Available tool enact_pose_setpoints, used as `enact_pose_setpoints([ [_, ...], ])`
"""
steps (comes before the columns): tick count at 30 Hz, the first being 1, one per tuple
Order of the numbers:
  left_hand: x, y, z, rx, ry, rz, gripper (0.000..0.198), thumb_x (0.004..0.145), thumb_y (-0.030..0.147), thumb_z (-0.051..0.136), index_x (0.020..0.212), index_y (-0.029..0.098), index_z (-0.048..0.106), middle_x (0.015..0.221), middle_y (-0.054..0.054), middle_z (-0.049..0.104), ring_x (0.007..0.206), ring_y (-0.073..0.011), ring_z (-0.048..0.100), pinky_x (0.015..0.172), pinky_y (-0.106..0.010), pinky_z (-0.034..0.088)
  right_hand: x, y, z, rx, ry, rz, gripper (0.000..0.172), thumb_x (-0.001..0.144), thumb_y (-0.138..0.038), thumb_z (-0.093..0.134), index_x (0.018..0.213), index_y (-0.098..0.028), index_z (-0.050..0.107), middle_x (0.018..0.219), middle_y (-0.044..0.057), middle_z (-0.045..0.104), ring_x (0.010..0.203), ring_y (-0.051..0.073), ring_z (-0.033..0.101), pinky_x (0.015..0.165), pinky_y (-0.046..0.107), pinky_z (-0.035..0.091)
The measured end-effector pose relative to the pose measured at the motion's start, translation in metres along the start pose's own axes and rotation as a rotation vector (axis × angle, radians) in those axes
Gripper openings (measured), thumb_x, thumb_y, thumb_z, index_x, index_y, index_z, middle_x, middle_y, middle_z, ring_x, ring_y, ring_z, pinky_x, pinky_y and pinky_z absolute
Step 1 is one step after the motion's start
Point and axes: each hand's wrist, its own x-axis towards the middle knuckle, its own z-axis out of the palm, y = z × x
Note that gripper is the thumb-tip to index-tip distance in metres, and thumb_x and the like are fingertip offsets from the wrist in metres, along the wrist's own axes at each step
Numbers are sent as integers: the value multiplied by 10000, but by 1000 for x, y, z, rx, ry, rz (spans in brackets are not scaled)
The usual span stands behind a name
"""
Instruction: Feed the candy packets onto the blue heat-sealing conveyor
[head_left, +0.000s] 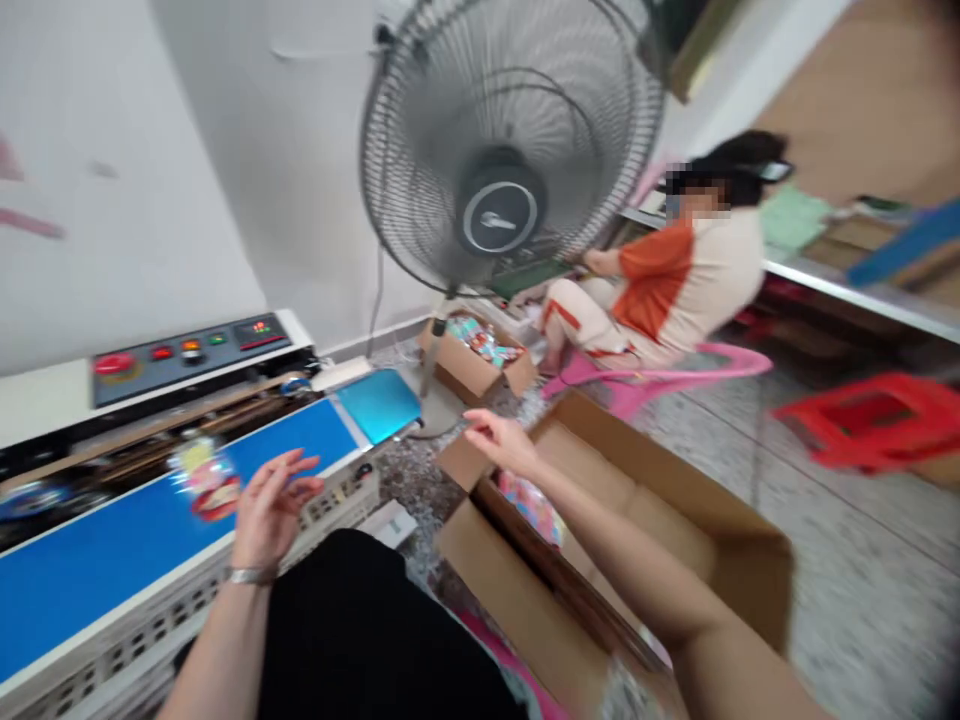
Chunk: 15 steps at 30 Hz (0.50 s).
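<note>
My left hand (268,508) hovers over the near edge of the blue conveyor belt (97,545), fingers spread and empty, beside a colourful packet (208,482) lying on the belt. My right hand (501,440) is raised above an open cardboard box (697,520) on the floor, fingers loosely apart, holding nothing. Inside the box lie colourful packets (531,503). The whole picture is smeared by motion.
The belt machine has a control panel (191,352) with red and green buttons. A large standing fan (510,140) faces me. Behind it a person (667,280) sits on a pink chair beside a second box of packets (480,360). A red stool (874,420) stands at right.
</note>
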Motion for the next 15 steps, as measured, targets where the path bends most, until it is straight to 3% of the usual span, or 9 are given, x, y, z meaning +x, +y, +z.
enact_pose_setpoints([
  [3, -2, -9, 10, 139, 6, -73, 375, 579, 367, 779, 885, 191, 653, 819, -15, 716, 580, -144, 642, 557, -238, 543, -58, 78, -61, -3, 211, 377, 298, 767, -321, 557, 1045, -221, 596, 749, -3, 674, 694, 146, 598, 694, 278, 459],
  [6, -7, -24, 31, 269, -24, -123, 408, 560, 359, 794, 909, 205, 651, 841, -2, 712, 603, -143, 647, 565, -219, 543, -118, 142, -89, 35, 313, 611, 266, 763, -263, 536, 1002, -163, 592, 604, -17, 609, 578, 131, 561, 570, 250, 441],
  [8, -11, -36, 50, 335, -86, -143, 425, 576, 385, 781, 938, 212, 641, 870, -4, 707, 630, -147, 650, 590, -228, 546, -152, 171, -83, 66, 332, 715, 244, 749, -220, 532, 968, -130, 589, 542, -30, 568, 508, 120, 532, 500, 233, 413],
  [10, -18, -50, 73, 414, -172, -160, 435, 603, 409, 760, 966, 207, 630, 907, -21, 701, 651, -153, 651, 624, -254, 547, -175, 190, -62, 100, 316, 800, 225, 726, -191, 543, 933, -115, 590, 491, -47, 533, 455, 117, 509, 458, 226, 393],
  [15, -45, -100, 128, 656, -462, -218, 413, 653, 428, 713, 974, 175, 650, 917, -86, 698, 733, -196, 648, 697, -305, 532, -180, 208, 6, 89, 263, 842, 235, 693, -185, 587, 926, -165, 605, 558, -42, 585, 549, 137, 559, 554, 247, 432],
])
